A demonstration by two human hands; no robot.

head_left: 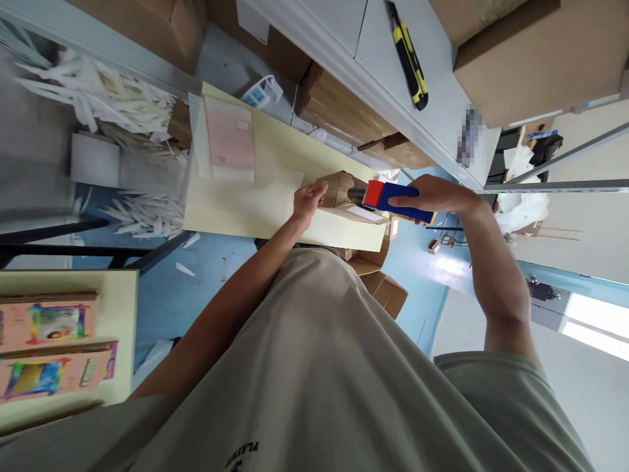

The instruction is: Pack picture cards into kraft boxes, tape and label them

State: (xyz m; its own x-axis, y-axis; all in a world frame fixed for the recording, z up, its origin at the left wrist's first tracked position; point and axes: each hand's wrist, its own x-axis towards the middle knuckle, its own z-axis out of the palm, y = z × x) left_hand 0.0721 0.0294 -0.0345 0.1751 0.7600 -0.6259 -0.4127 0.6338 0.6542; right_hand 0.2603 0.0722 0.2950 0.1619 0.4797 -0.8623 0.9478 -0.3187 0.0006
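1. A small cardboard box point(335, 189) lay on a pale yellow table point(275, 213), close to the table's right end.
2. The person's left hand point(308, 200) was at the box's left end, fingers curled together; I could not tell whether they pinched the cardboard or only rested against it.
3. The right hand point(428, 195) had its fingers clamped around a blue-and-red tape dispenser point(385, 194), the red front pointing at the box; whether they touched was unclear.
4. If the left fingers held only lightly, I judged, a push from the dispenser could have twisted the box.
5. A pull rightward could have dragged it over the table's end, so near was it.
6. A right-hand slip could have knocked the dispenser's front into the left fingers, which lay in line.
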